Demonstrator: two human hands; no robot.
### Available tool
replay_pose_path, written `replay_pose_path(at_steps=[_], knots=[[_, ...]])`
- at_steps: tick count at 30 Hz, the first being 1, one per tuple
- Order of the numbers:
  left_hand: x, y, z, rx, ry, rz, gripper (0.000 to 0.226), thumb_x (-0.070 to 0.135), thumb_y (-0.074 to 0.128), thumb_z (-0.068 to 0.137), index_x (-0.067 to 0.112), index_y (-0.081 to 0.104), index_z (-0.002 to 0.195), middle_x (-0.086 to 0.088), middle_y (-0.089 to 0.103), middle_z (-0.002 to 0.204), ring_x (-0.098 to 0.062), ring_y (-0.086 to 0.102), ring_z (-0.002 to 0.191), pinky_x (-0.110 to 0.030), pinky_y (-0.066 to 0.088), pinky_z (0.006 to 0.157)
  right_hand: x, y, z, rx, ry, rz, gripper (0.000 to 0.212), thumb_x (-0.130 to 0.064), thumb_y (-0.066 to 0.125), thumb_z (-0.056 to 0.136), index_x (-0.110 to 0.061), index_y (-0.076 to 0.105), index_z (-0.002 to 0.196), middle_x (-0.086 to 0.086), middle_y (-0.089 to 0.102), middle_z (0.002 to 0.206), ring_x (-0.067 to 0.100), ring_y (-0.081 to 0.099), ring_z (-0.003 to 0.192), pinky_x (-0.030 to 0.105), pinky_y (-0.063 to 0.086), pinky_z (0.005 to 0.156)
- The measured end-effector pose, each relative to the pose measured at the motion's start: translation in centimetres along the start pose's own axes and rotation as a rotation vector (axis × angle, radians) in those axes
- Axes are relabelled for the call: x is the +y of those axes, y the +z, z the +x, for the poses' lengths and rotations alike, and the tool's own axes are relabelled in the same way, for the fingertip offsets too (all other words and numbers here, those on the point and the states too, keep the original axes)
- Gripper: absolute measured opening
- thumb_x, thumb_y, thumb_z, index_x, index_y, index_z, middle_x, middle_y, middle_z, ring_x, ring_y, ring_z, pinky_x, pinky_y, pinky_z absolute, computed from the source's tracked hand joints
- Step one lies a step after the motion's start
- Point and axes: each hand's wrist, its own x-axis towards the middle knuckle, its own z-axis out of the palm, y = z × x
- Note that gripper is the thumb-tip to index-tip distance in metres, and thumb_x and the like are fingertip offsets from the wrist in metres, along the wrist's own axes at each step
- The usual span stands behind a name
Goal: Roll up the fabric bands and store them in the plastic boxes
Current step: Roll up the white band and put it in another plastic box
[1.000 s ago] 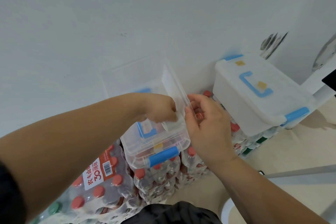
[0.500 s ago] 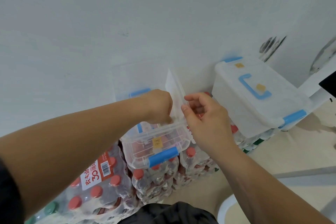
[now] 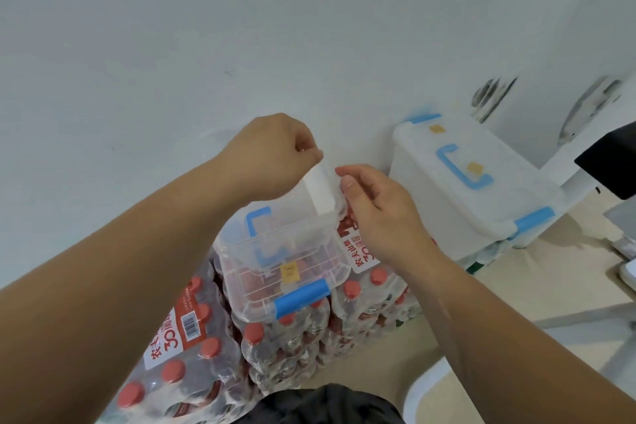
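The band (image 3: 320,190) is held upright over the far right corner of the clear box (image 3: 275,272), between both hands. The left hand (image 3: 272,155) is clenched, and the band's upper end is pinched at its fingertips. The right hand (image 3: 382,217) is curled, and the band's right edge is pinched against the thumb (image 3: 347,182) (the opposing fingers are hidden behind the band).

The box is seated on bottle packs (image 3: 285,348) at the wall (image 3: 241,27), with its blue latch (image 3: 302,296) toward the camera. Whether its lid is on cannot be told through the clear plastic. A large box (image 3: 481,189), lidded, is set to the right.

The band is judged to be light, soft and limp, so little force is required. It is best taken flat at one end, between thumb and forefinger, and wound under slight tension with the edges aligned. A slack roll can be expected to spring open in the box. The box is judged light and liable to slide on the shrink-wrap if pressed.
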Motion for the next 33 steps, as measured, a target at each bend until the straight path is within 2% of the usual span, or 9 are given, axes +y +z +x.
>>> replay_pose_path(at_steps=[2, 5, 10, 12, 15, 20, 23, 28, 33], knots=[[1.7, 0.4, -0.5, 0.090, 0.064, 0.006, 0.021, 0.035, 0.056, 0.100, 0.024, 0.074, 0.104, 0.008, 0.071, 0.105, -0.013, 0.063, 0.090, -0.027, 0.047, 0.074, 0.8, -1.6, 0.5, 0.092, -0.012, -0.120, 0.029, -0.045, 0.048, 0.101, -0.032, 0.067, 0.119, -0.022, 0.069, 0.101, -0.001, 0.063, 0.097, 0.011, 0.046, 0.080], [4.9, 1.9, -0.8, 0.174, 0.165, 0.010, 0.021, 0.034, 0.055, 0.100, 0.024, 0.072, 0.107, 0.003, 0.067, 0.113, -0.016, 0.060, 0.092, -0.029, 0.043, 0.081, 3.4, -5.6, 1.1, 0.185, 0.025, -0.568, 0.037, -0.047, 0.055, 0.098, -0.023, 0.067, 0.124, 0.001, 0.067, 0.123, 0.026, 0.054, 0.119, 0.036, 0.042, 0.097], [10.4, 6.1, 0.0, 0.109, 0.262, -0.048, 0.025, 0.032, 0.052, 0.101, 0.024, 0.066, 0.121, 0.001, 0.065, 0.121, -0.018, 0.059, 0.105, -0.030, 0.045, 0.092, 7.9, -11.7, -0.2, 0.150, 0.269, -0.965, 0.065, -0.065, 0.058, 0.089, -0.029, 0.053, 0.143, 0.003, 0.042, 0.157, 0.034, 0.024, 0.151, 0.059, 0.012, 0.122], [11.9, 8.6, 0.8, 0.003, 0.269, 0.005, 0.030, 0.032, 0.050, 0.102, 0.024, 0.061, 0.130, -0.002, 0.061, 0.130, -0.023, 0.057, 0.117, -0.035, 0.046, 0.098, 9.1, -12.9, -1.2, 0.139, 0.293, -1.010, 0.065, -0.064, 0.057, 0.090, -0.029, 0.052, 0.144, 0.001, 0.043, 0.158, 0.032, 0.025, 0.152, 0.062, 0.010, 0.122], [13.3, 12.6, 2.1, -0.160, 0.275, 0.113, 0.039, 0.029, 0.047, 0.103, 0.023, 0.052, 0.141, -0.006, 0.053, 0.141, -0.028, 0.053, 0.126, -0.040, 0.045, 0.103, 10.4, -13.8, -2.2, 0.154, 0.216, -1.032, 0.043, -0.049, 0.060, 0.094, -0.022, 0.067, 0.127, 0.003, 0.063, 0.136, 0.032, 0.050, 0.133, 0.059, 0.024, 0.120], [13.2, 17.5, 3.6, -0.342, 0.271, 0.182, 0.054, 0.016, 0.048, 0.100, 0.028, 0.039, 0.153, -0.004, 0.024, 0.166, -0.029, 0.037, 0.145, -0.040, 0.036, 0.114, 11.4, -14.5, -3.0, 0.244, -0.049, -0.944, 0.015, -0.022, 0.071, 0.091, -0.009, 0.078, 0.094, 0.007, 0.074, 0.098, 0.035, 0.062, 0.092, 0.046, 0.048, 0.088], [12.8, 18.9, 3.7, -0.271, 0.261, 0.078, 0.051, 0.018, 0.048, 0.102, 0.035, 0.042, 0.150, -0.003, 0.019, 0.167, -0.028, 0.037, 0.145, -0.039, 0.038, 0.113, 11.5, -14.8, -2.9, 0.340, -0.153, -0.883, 0.008, -0.014, 0.072, 0.090, -0.008, 0.077, 0.087, 0.006, 0.072, 0.088, 0.033, 0.062, 0.083, 0.045, 0.049, 0.077], [12.7, 18.8, 3.7, -0.155, 0.233, -0.161, 0.054, 0.019, 0.048, 0.104, 0.042, 0.036, 0.151, -0.005, 0.037, 0.154, -0.025, 0.051, 0.130, -0.024, 0.038, 0.093, 10.5, -15.1, -2.9, 0.519, -0.342, -0.872, 0.006, -0.007, 0.071, 0.091, -0.006, 0.070, 0.085, 0.009, 0.070, 0.089, 0.035, 0.063, 0.081, 0.044, 0.048, 0.072], [13.0, 15.9, 2.8, -0.063, 0.260, -0.436, 0.076, 0.021, 0.048, 0.103, 0.058, 0.004, 0.153, 0.008, 0.028, 0.164, -0.015, 0.048, 0.136, -0.041, 0.049, 0.107, 6.5, -15.8, -2.6, 0.689, -0.436, -0.702, 0.012, -0.007, 0.062, 0.098, -0.001, 0.068, 0.089, 0.012, 0.069, 0.091, 0.034, 0.061, 0.081, 0.046, 0.051, 0.073]])
